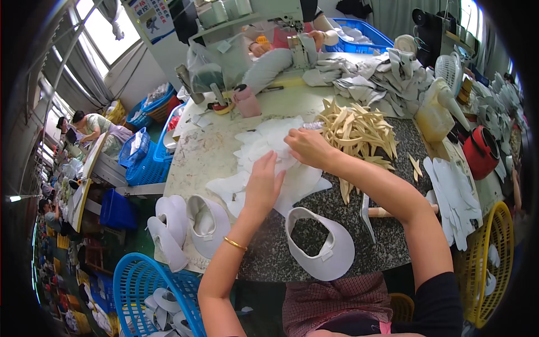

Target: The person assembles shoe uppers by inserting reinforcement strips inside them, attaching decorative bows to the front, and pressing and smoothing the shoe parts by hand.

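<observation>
My left hand [264, 178] lies with outstretched fingers on a fanned pile of thin white cut pieces [264, 140]. Just right of it, my right hand [307, 147] has its fingers curled together over the same pile; whatever they may pinch is hidden. A small pale cylindrical thing [313, 126] lies beyond its knuckles. Close to the table's front edge rests a white shoe upper [335, 259] with an open loop. More white uppers [171, 227] stand together left of my left forearm. Beige curved strips [356, 132] are heaped beyond my right forearm.
A hammer [368, 219] lies under my right forearm. White flat pieces [452, 199] are stacked at right, near a yellowish jug [435, 115]. A blue basket [154, 269] and a yellow basket [497, 269] flank the table. Across it, another person's hands [317, 39] work at a sewing machine [297, 50].
</observation>
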A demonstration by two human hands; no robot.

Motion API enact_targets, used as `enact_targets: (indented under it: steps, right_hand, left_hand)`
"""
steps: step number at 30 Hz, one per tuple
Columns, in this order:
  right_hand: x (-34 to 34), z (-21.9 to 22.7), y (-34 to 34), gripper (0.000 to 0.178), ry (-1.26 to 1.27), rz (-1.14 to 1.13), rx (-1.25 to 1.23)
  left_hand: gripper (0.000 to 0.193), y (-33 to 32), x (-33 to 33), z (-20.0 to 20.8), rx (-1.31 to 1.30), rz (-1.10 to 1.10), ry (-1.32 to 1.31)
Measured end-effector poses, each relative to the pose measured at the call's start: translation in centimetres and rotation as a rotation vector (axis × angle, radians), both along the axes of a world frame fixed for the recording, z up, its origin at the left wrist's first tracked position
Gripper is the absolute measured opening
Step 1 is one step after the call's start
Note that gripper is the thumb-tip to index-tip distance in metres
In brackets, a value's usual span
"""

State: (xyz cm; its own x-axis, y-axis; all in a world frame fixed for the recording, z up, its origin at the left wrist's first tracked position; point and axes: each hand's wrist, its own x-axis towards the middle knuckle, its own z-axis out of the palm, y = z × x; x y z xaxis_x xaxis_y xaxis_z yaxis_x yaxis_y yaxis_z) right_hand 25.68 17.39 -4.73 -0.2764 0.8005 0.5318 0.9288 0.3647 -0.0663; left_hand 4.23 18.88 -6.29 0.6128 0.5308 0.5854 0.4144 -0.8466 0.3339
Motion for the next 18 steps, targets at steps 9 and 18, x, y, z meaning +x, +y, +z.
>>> enact_targets:
  steps: [9,18]
  right_hand:
    - [1.0,2.7,4.6,0.007,-0.35,-0.124,0.073]
    - [4.9,12.6,-5.0,0.023,0.569,-0.114,0.462]
  left_hand:
    - [0.053,0.8,0.9,-1.6,0.009,0.039,0.351]
    - [0.041,-3.2,0.3,3.3,0.073,0.173,0.047]
